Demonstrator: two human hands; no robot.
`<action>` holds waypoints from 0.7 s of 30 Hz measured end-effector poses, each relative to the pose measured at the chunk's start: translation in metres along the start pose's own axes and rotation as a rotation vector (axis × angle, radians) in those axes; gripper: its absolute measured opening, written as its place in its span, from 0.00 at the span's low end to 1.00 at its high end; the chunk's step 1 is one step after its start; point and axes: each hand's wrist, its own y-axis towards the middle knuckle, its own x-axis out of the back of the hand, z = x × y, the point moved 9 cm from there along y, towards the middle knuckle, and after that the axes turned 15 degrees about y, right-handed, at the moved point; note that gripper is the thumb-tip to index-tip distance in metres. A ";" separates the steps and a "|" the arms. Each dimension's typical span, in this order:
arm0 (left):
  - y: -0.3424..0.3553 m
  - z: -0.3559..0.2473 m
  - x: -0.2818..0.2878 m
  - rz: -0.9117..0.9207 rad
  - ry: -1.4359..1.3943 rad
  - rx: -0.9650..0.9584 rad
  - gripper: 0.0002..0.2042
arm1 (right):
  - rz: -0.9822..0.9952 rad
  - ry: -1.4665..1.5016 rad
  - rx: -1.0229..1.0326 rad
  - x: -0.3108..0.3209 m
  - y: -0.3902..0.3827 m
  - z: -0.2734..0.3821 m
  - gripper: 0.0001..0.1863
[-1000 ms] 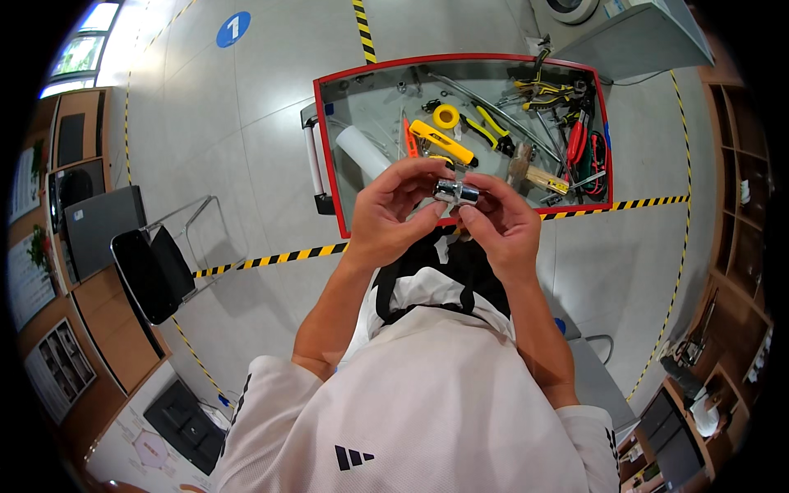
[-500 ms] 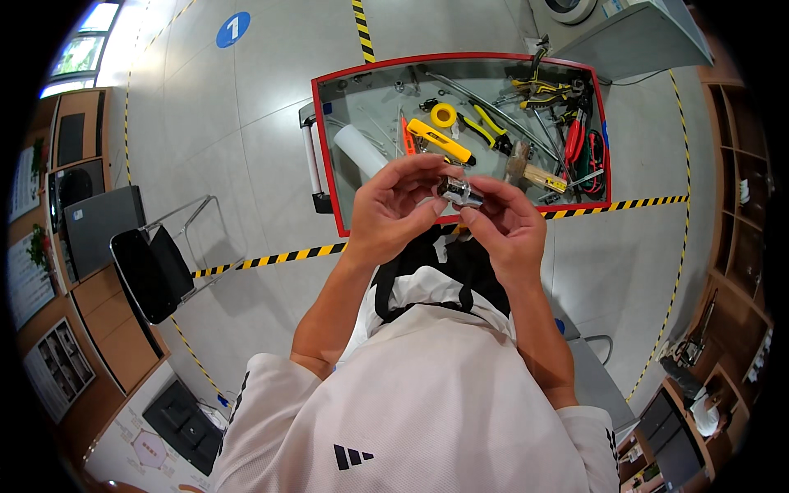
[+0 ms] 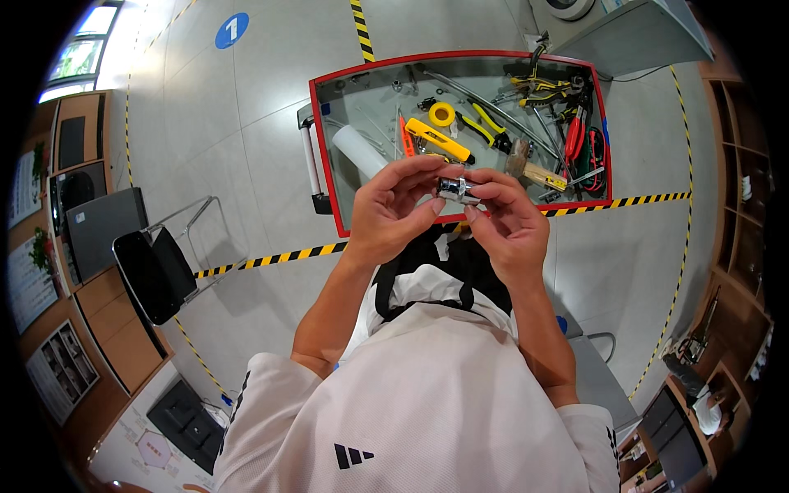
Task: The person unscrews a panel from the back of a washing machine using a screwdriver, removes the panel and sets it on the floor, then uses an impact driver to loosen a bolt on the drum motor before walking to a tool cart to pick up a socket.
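A shiny chrome socket, a short stepped cylinder, is held level between my two hands above the near edge of a red-rimmed tool tray. My left hand pinches its wider left end with thumb and fingers. At the narrower right end, my right hand grips with its fingertips. Whether it is one piece or two joined pieces, I cannot tell. Just beyond my fingers lie a yellow utility knife and a wooden-handled hammer. Small metal parts behind my left fingertips are partly hidden.
In the tray are a white cylinder, yellow tape, an orange-handled tool, yellow-black pliers and red-handled pliers. A black chair stands left. Striped tape runs along the floor. A person is at far right.
The socket has turned closer to level, and my right fingers have shifted along its end. My left hand keeps nearly the same place.
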 end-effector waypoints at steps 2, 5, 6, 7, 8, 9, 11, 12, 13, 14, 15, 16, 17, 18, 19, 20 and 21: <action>0.001 0.000 0.000 0.002 0.007 0.000 0.22 | -0.001 -0.005 -0.002 0.000 0.000 0.001 0.15; 0.003 -0.001 -0.005 0.020 -0.050 0.023 0.20 | -0.019 0.003 0.005 0.003 0.002 0.001 0.15; 0.003 0.000 -0.005 0.026 -0.045 0.019 0.20 | -0.020 0.010 -0.008 0.003 0.003 0.001 0.15; 0.004 0.002 -0.004 0.032 -0.041 0.015 0.20 | -0.020 0.017 -0.021 0.004 0.005 0.001 0.15; 0.004 0.004 -0.005 0.037 -0.039 0.012 0.20 | -0.021 0.022 -0.036 0.005 0.007 0.002 0.15; 0.004 0.006 -0.006 0.032 -0.040 0.024 0.20 | -0.008 0.036 -0.029 0.005 0.009 0.003 0.15; 0.003 0.008 -0.006 0.021 -0.041 0.046 0.20 | 0.020 0.064 -0.014 0.003 0.013 0.005 0.15; 0.003 0.009 -0.006 0.024 -0.039 0.043 0.20 | 0.025 0.061 -0.018 0.004 0.015 0.005 0.14; 0.003 0.009 -0.007 0.027 -0.036 0.039 0.20 | 0.031 0.057 -0.022 0.005 0.016 0.006 0.14; 0.003 0.009 -0.007 0.030 -0.033 0.037 0.20 | 0.036 0.055 -0.026 0.006 0.017 0.007 0.13; 0.003 0.009 -0.008 0.024 -0.033 0.034 0.20 | 0.037 0.070 -0.030 0.006 0.018 0.008 0.13; 0.003 0.007 -0.009 0.019 -0.034 0.031 0.20 | 0.038 0.085 -0.034 0.006 0.019 0.009 0.12; 0.003 0.006 -0.010 0.013 -0.035 0.027 0.20 | 0.040 0.099 -0.038 0.007 0.020 0.010 0.12; 0.003 0.006 -0.011 0.008 -0.031 0.030 0.20 | 0.042 0.124 -0.041 0.008 0.020 0.009 0.11; 0.003 0.005 -0.012 0.004 -0.026 0.033 0.21 | 0.044 0.148 -0.043 0.009 0.020 0.009 0.10; 0.003 0.005 -0.012 -0.002 -0.022 0.035 0.21 | 0.047 0.172 -0.047 0.010 0.020 0.008 0.10; 0.004 0.003 -0.013 -0.002 -0.005 0.010 0.22 | 0.039 0.183 -0.055 0.011 0.020 0.008 0.10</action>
